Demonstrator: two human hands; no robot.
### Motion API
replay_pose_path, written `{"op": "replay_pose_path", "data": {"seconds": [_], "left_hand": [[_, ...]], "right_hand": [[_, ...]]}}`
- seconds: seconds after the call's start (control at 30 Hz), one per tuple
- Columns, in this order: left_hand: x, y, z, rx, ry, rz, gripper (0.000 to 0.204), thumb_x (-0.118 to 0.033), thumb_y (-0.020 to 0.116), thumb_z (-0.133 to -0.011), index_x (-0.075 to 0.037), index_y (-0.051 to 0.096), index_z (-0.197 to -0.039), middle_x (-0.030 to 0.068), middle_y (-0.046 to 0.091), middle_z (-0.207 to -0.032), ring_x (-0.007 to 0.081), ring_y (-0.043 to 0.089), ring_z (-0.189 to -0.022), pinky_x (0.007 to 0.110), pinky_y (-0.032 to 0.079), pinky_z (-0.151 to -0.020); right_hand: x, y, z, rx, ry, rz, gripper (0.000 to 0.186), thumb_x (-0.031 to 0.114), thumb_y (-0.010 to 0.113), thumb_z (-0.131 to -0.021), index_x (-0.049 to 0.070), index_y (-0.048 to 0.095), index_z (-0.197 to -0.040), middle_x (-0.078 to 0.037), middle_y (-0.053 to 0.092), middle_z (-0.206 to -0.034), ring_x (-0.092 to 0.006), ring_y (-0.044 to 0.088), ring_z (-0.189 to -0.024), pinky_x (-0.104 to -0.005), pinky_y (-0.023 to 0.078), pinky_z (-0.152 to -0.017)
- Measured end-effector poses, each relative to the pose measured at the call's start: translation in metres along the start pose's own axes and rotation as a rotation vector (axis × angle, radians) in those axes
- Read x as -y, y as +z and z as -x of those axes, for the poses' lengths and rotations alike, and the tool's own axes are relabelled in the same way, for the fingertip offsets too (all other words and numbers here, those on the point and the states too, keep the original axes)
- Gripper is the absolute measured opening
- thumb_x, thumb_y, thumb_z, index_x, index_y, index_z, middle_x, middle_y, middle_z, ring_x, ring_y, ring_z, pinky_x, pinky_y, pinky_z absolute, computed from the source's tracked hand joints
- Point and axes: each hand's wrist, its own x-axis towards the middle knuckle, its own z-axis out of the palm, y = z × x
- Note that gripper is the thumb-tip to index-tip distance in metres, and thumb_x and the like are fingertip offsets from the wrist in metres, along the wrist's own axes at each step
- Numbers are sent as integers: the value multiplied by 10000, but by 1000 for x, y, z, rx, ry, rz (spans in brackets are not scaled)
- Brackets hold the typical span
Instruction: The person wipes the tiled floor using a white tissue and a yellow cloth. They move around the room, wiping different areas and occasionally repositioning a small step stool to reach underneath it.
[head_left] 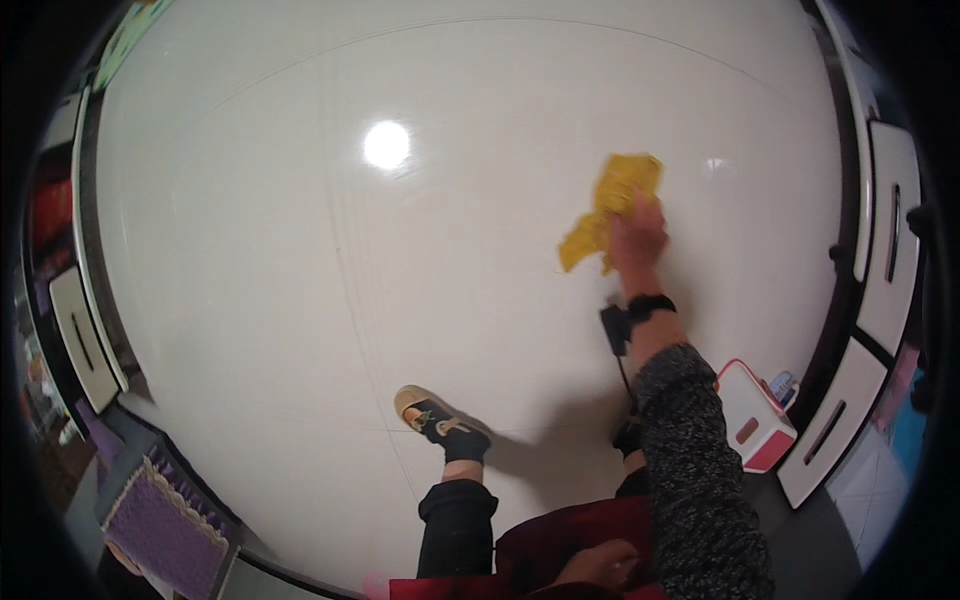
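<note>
My right hand is closed on a bunched yellow cloth, pressed against the shiny cream tiled floor. One end of the cloth trails toward the left, beyond my fingers. A black band circles the right wrist. Beside it is a small black box with a thin cable running back toward me. My left hand rests low against the dark red garment at my lap; its fingers are partly hidden and too dim to make out.
My left shoe stands on the floor, and the right foot is mostly behind my sleeve. A white and red box sits by the right cabinet drawers. At lower left is a purple padded seat, near another cabinet.
</note>
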Motion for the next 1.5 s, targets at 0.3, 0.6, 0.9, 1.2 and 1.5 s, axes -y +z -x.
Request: {"op": "replay_pose_path", "data": {"seconds": [0.3,0.6,0.9,1.2,1.5], "left_hand": [[-22,8,-34,109,-317,-223,192,-181,585,-796,-74,605,-954,116,615,-889,263,617,-777,326,492,-678],[-43,8,-78,-164,-463,-473,204,-188,589,-804,-72,616,-969,120,628,-901,256,627,-796,318,495,-703],[-25,34,-64,-386,-638,-372,193,-195,581,-796,-67,609,-938,129,619,-895,269,611,-840,334,483,-724],[8,54,-72,-426,-439,-159,179,-149,597,-810,-60,584,-965,130,610,-900,270,608,-849,331,487,-712],[73,39,21,-494,-452,80,187,-93,564,-827,-52,575,-1010,92,605,-924,202,595,-885,306,465,-781]], "right_hand": [[-267,-43,123,138,763,-78,537,224,553,-819,64,369,-1298,-200,382,-1278,-383,407,-1133,-468,370,-920],[-403,-41,95,-192,886,-537,460,235,535,-821,11,447,-1213,-246,438,-1194,-407,422,-1095,-454,370,-920],[-410,-48,0,53,1028,-213,543,326,543,-797,170,390,-1294,-142,378,-1316,-359,392,-1178,-488,354,-955],[-177,-30,-17,95,300,-46,673,290,624,-714,182,333,-1312,-114,270,-1354,-357,240,-1228,-526,257,-922],[105,12,168,158,-436,-263,510,118,524,-724,154,479,-1231,-154,351,-1337,-375,293,-1208,-546,276,-866]]}}
